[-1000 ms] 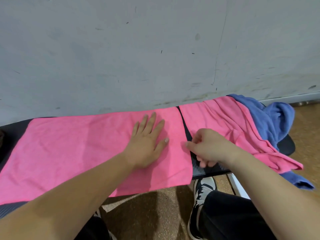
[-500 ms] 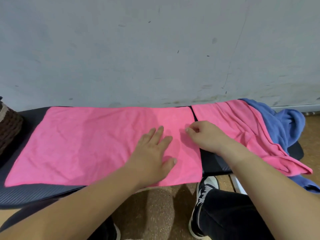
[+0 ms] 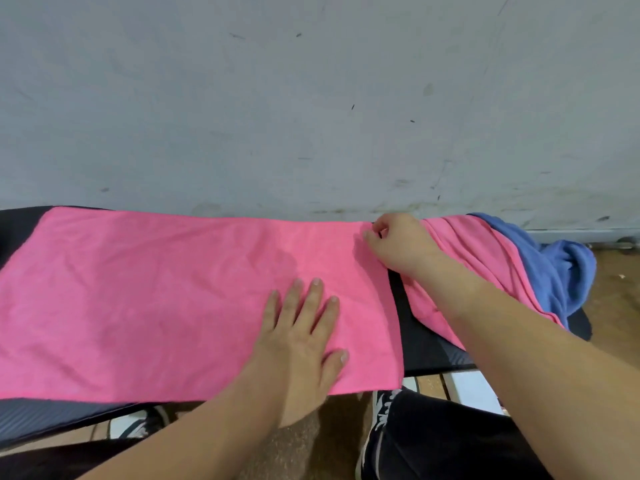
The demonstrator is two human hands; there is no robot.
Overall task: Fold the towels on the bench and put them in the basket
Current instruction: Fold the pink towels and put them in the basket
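The flat pink towel [image 3: 156,299] lies spread in one layer along the black bench [image 3: 422,341], from the bench's left part to just past its middle. The left hand [image 3: 298,337] rests palm down on this towel toward the front of the bench, fingers straight and slightly spread, gripping nothing; the right hand [image 3: 398,244] sits at the back edge of the bench, fingers curled, thumb and forefinger pinching the towel's far right corner. The crumpled pink towel [image 3: 478,258] lies on the right end of the bench, a strip of bare bench separating it from the flat pink towel; the blue towel [image 3: 554,271] lies bunched beneath it and hangs over the bench's right end. The grey wall [image 3: 311,98] stands directly behind the bench.
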